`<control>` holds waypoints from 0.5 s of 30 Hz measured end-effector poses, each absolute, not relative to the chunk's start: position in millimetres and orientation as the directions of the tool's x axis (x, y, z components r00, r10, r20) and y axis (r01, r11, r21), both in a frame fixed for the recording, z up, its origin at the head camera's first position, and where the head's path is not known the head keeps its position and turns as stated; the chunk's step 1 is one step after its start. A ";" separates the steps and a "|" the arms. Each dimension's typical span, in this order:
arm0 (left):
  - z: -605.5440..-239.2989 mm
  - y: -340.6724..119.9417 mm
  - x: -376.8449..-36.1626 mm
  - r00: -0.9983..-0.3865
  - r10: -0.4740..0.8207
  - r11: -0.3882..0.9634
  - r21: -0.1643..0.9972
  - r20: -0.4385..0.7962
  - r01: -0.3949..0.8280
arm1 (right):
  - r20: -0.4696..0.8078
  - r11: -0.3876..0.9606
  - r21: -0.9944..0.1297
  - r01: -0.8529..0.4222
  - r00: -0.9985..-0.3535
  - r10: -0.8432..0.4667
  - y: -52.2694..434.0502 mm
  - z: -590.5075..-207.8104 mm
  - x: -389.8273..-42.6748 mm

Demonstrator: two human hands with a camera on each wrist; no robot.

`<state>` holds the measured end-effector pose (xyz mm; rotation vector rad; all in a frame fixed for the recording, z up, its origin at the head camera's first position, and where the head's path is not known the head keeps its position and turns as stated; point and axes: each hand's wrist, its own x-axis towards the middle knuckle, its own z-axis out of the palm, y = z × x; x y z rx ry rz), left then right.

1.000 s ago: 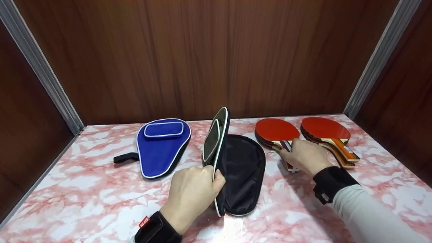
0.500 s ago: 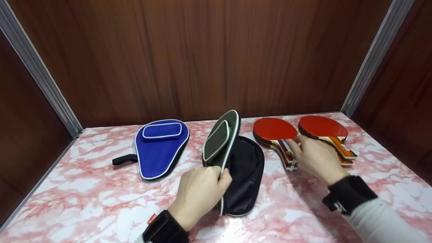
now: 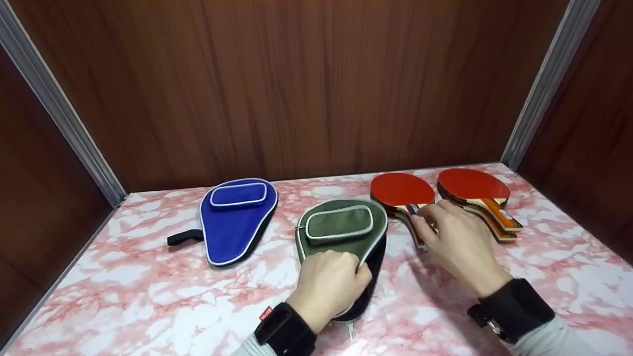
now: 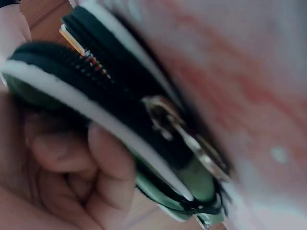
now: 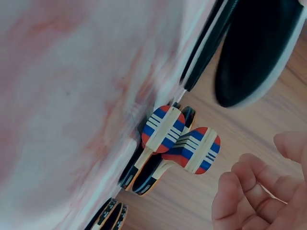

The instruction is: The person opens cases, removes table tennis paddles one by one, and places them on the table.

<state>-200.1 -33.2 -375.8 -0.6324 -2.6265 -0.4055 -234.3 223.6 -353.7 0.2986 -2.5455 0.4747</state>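
The left hand [image 3: 329, 287] gripped the near edge of the green racket case [image 3: 341, 230], fingers curled round its white-piped flap, which lay almost flat over the black lining. The case sat at the middle of the pink marble table [image 3: 123, 296], right of a blue case [image 3: 236, 217]. The right hand [image 3: 457, 240] rested with loosely bent fingers on the handles of the nearer red paddle stack [image 3: 403, 195]; whether it actually pinched one was unclear. A second stack [image 3: 477, 190] lay further right.

Bare marble top [image 3: 123, 287] lies open left of the blue case [image 3: 235, 222].
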 end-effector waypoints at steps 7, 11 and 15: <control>-377.4 -36.8 -191.7 -0.786 0.493 0.819 0.106 0.373 0.564 | 0.576 0.897 -0.268 -0.352 -0.804 -0.143 212.4 -358.4 -232.3; -368.2 -57.4 -176.2 -0.700 0.674 0.711 0.048 0.237 0.701 | 0.572 0.891 -0.263 -0.370 -0.804 -0.165 208.5 -358.8 -227.6; -364.8 -84.2 -164.3 -0.607 0.780 0.605 0.067 0.154 0.794 | 0.564 0.883 -0.264 -0.388 -0.805 -0.185 204.2 -358.9 -225.1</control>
